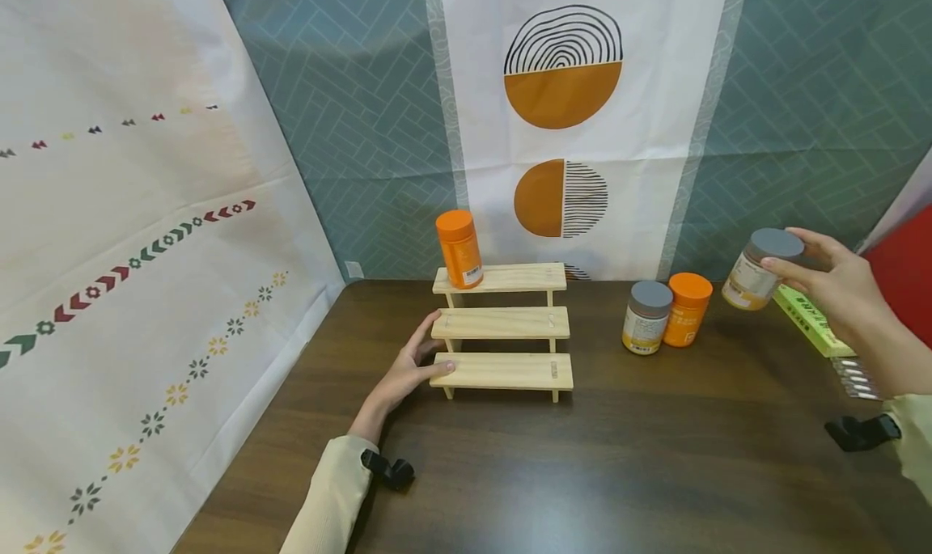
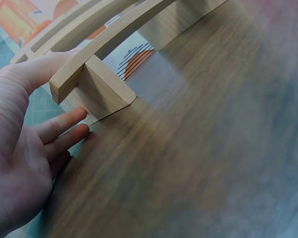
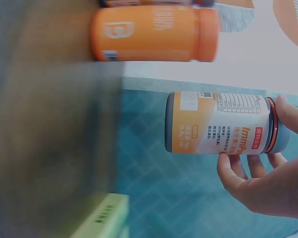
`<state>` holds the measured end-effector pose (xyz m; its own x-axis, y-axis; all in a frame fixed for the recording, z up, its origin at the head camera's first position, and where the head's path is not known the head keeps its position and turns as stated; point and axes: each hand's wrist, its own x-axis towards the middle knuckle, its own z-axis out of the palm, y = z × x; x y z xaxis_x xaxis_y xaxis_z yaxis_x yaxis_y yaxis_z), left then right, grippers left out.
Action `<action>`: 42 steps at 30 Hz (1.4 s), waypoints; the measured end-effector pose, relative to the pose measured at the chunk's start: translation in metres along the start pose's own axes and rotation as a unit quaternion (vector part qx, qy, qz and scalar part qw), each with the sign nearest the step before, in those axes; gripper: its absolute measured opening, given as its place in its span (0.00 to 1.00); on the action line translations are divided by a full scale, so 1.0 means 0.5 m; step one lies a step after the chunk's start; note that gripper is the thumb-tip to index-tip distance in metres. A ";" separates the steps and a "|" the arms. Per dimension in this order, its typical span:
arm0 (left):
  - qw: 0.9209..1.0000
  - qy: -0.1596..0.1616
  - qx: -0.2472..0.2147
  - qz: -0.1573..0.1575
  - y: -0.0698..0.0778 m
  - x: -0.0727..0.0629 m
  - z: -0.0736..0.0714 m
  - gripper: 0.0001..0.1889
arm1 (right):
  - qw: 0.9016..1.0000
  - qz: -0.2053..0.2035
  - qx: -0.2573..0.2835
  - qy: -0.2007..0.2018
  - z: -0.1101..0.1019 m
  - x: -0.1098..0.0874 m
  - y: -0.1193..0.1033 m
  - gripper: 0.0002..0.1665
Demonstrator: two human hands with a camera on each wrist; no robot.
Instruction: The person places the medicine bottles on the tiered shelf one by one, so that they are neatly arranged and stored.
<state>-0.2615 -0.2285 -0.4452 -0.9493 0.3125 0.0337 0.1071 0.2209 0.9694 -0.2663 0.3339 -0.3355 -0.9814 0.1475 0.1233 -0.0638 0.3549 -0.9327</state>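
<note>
- Jar (image 1: pixel 750 277), cylindrical, grey-lidded, printed label: we find it raised above the right side of the wood-grained table (image 1: pixel 619 465).
- Right hand (image 1: pixel 837 283): thumb and fingers clamped on the jar, close about its lid end.
- Left hand (image 1: pixel 400 374): fingers and thumb apart, touching the end of the pale wooden rack (image 1: pixel 495 322), three stepped planks.
- We note a smooth orange tub (image 1: pixel 462 251) on the top plank.
- Second jar (image 1: pixel 645 323) and second tub (image 1: pixel 686 315): upright, side by side.
</note>
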 end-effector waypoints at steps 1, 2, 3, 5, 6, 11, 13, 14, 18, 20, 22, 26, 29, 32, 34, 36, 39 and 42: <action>1.000 0.001 0.000 0.000 0.000 -0.001 0.000 0.48 | 1.000 -0.004 -0.006 0.004 -0.002 0.003 -0.011 0.44; 1.000 0.002 0.001 0.000 0.000 -0.002 0.000 0.48 | 1.000 -0.008 -0.002 0.003 -0.003 0.005 -0.022 0.44; 1.000 0.002 0.001 0.000 0.000 -0.003 0.000 0.48 | 1.000 -0.013 0.003 0.003 -0.005 0.007 -0.032 0.44; 1.000 0.001 0.006 -0.001 0.000 -0.003 0.000 0.47 | 1.000 -0.023 0.009 0.005 -0.007 0.009 -0.050 0.42; 1.000 -0.002 0.010 -0.001 0.000 -0.003 0.000 0.47 | 1.000 -0.029 0.007 0.006 -0.007 0.010 -0.059 0.41; 1.000 -0.007 0.017 0.009 -0.001 -0.004 -0.003 0.46 | 0.999 -0.046 0.009 0.002 0.014 0.022 -0.109 0.40; 1.000 -0.004 0.014 0.015 -0.001 -0.005 -0.006 0.46 | 0.998 -0.049 0.027 -0.013 0.033 0.028 -0.127 0.40; 1.000 -0.003 0.013 0.017 -0.002 -0.005 -0.007 0.46 | 0.998 -0.050 0.036 -0.021 0.043 0.032 -0.134 0.41; 1.000 -0.004 0.011 0.015 -0.004 -0.005 -0.010 0.46 | 0.997 -0.058 0.017 -0.045 0.090 0.038 -0.157 0.42; 1.000 -0.005 0.010 0.009 -0.004 -0.004 -0.009 0.47 | 0.997 -0.060 -0.005 -0.049 0.114 0.038 -0.165 0.43; 1.000 -0.006 0.006 0.006 -0.001 -0.005 -0.006 0.47 | 0.997 -0.061 -0.015 -0.055 0.140 0.039 -0.174 0.44; 1.000 -0.004 0.002 0.007 0.001 -0.003 -0.003 0.47 | 0.995 -0.062 -0.003 -0.079 0.190 0.041 -0.196 0.45; 1.000 -0.002 0.006 0.011 0.001 0.000 -0.003 0.46 | 0.993 -0.063 0.018 -0.101 0.224 0.039 -0.216 0.45; 1.000 -0.003 0.011 0.017 0.002 0.003 -0.002 0.46 | 0.990 -0.065 0.038 -0.120 0.255 0.035 -0.236 0.44; 1.000 -0.005 0.013 0.024 0.002 0.004 -0.002 0.46 | 0.988 -0.068 0.048 -0.128 0.276 0.032 -0.248 0.44; 0.999 -0.007 0.016 0.028 0.002 0.006 -0.002 0.46 | 0.987 -0.071 0.054 -0.136 0.296 0.031 -0.258 0.44; 0.999 -0.006 0.017 0.030 0.001 0.003 -0.003 0.46 | 0.984 -0.080 0.063 -0.145 0.328 0.031 -0.266 0.43; 0.999 -0.003 0.017 0.028 0.002 -0.001 -0.003 0.46 | 0.982 -0.083 0.066 -0.158 0.358 0.033 -0.270 0.41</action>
<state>-0.2611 -0.2298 -0.4441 -0.9396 0.3314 0.0856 0.1699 0.2345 0.9572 -0.3062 0.1231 -0.2680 -0.9614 -0.2026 0.1862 -0.2304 0.2232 -0.9472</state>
